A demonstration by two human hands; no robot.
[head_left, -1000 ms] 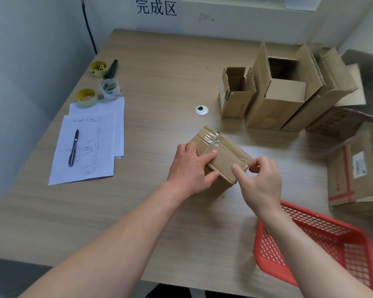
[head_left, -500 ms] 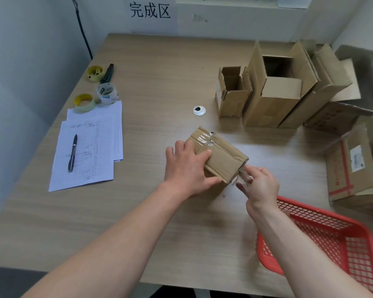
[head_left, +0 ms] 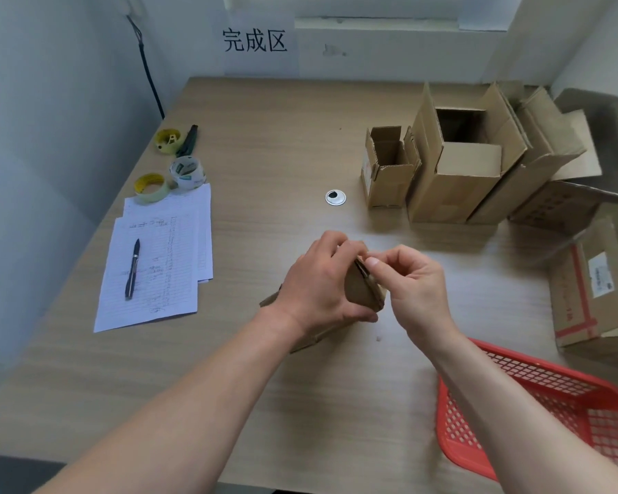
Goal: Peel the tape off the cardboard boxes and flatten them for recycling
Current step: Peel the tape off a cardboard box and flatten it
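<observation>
Since 0.5 s ago, small brown cardboard box [head_left: 363, 292] got tipped up off the pale wood surface [head_left: 264, 165]. Left hand [head_left: 318, 287] grips it; right hand [head_left: 412, 283] fingers pinch its top edge. Still unflattened; behind, 3 open boxes [head_left: 457, 180] remain standing.

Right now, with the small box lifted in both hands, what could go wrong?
The left hand grips the small box and hides most of it, so leftover tape could be missed. The right hand pinches at the box's top edge; a hard pull might tear the cardboard rather than lift tape. The red basket sits under the right forearm near the table edge, so an elbow swing might knock it.
</observation>
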